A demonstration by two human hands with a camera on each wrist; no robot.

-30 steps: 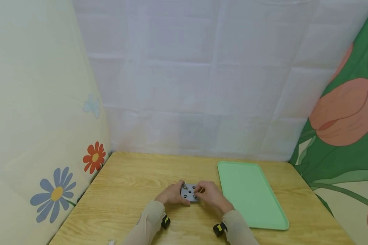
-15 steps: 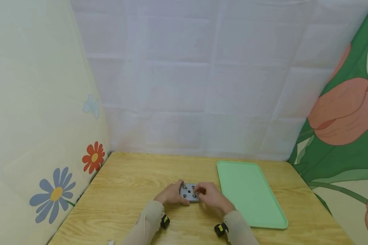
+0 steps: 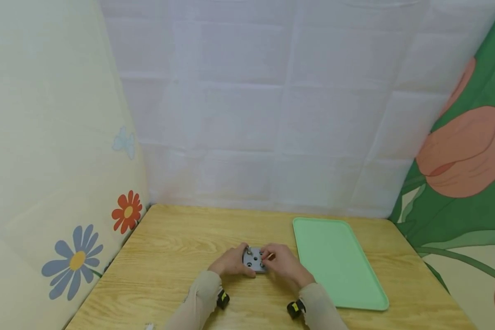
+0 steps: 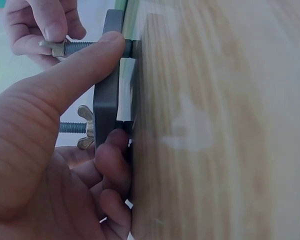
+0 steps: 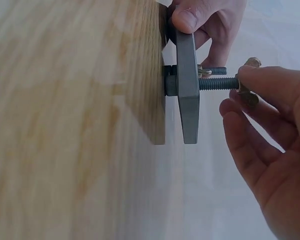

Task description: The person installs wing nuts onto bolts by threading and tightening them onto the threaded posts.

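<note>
A small grey metal plate (image 3: 254, 265) with several round holes is gripped at its left side by my left hand (image 3: 230, 262). In the left wrist view the thumb lies across one end and the curled fingers hold the other. Two threaded bolts stand through the plate, their heads on the table side. My right hand (image 3: 286, 265) pinches a brassy wing nut (image 5: 251, 63) near the free end of the right bolt (image 5: 217, 84). A second wing nut (image 4: 85, 127) sits down against the plate on the other bolt (image 4: 71, 128).
A light green tray (image 3: 334, 261) lies right of the hands on the wooden table (image 3: 177, 243). At the front left edge a small whitish object (image 3: 149, 326) is partly cut off. Cloth walls stand behind and on both sides.
The right thumb and fingers have shifted slightly around the wing nut, hiding the bolt that showed half a second ago. The left hand and plate stay about where they were.
</note>
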